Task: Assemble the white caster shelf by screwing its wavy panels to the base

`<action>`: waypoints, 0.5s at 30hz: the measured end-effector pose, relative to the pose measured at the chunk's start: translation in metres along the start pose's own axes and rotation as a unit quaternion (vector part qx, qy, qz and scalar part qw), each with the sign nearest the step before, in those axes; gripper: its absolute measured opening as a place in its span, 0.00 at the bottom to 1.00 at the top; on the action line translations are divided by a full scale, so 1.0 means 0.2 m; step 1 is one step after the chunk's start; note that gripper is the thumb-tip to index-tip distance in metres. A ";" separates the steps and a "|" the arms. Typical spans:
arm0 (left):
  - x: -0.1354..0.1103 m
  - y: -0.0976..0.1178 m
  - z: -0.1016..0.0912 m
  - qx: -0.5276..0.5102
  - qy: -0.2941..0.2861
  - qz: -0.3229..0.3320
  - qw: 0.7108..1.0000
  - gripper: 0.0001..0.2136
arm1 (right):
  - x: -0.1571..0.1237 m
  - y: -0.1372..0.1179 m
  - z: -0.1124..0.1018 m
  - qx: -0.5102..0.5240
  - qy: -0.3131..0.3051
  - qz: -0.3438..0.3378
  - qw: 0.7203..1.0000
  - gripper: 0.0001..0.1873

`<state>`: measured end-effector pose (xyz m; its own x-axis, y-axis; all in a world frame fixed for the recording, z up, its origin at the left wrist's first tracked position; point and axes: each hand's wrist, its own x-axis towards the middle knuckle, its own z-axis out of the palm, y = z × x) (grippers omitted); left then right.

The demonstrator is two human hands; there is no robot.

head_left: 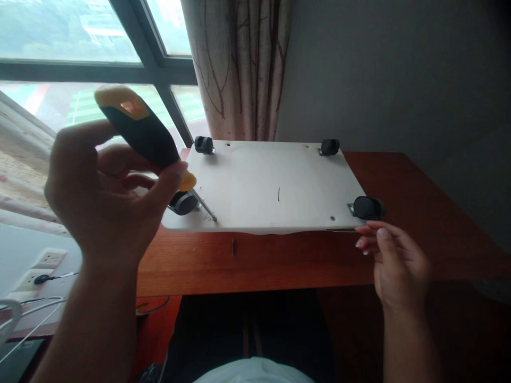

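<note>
My left hand (99, 191) is raised at the left and grips a screwdriver (143, 135) with a black and yellow handle; its metal tip points down at the near left corner of a white board (271, 186). The board lies flat on a reddish wooden table (419, 223) and carries a black caster wheel at each corner: far left (204, 144), far right (329, 147), near right (368, 207), near left (183, 202). My right hand (393, 263) rests at the board's near right edge below the caster, fingers curled against the edge. A loose screw (233, 246) lies on the table.
A window (80, 48) and a patterned curtain (239, 69) stand behind the table, with a grey wall to the right. Wall sockets (43, 263) with a plugged cable sit low at the left.
</note>
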<state>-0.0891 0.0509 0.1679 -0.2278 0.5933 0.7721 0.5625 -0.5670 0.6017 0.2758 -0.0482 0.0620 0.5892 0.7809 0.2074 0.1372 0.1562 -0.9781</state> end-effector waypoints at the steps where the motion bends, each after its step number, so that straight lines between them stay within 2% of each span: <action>1: 0.01 -0.01 0.00 -0.004 -0.004 0.011 1.000 0.36 | 0.01 0.00 -0.01 0.000 0.010 -0.001 1.000 0.15; 5: 0.04 -0.06 -0.01 -0.073 -0.062 0.054 0.994 0.34 | 0.03 0.01 -0.04 -0.002 0.045 -0.002 0.999 0.14; 8: 0.06 -0.07 -0.01 -0.103 -0.092 0.094 0.986 0.28 | 0.04 0.02 -0.06 -0.006 0.056 0.002 0.998 0.14; 11: 0.06 -0.06 0.00 -0.106 -0.082 0.089 0.987 0.24 | 0.05 0.02 -0.08 -0.003 0.072 -0.006 0.997 0.14; 15: 0.07 -0.02 0.01 -0.051 -0.046 0.058 0.996 0.20 | 0.11 0.05 -0.11 0.002 0.110 -0.017 0.994 0.14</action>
<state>-0.0931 0.0631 0.1760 -0.0902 0.5674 0.8185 0.4956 -0.6873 0.5311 0.3071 -0.0430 0.0575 0.7437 0.6245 0.2386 0.1578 0.1828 -0.9704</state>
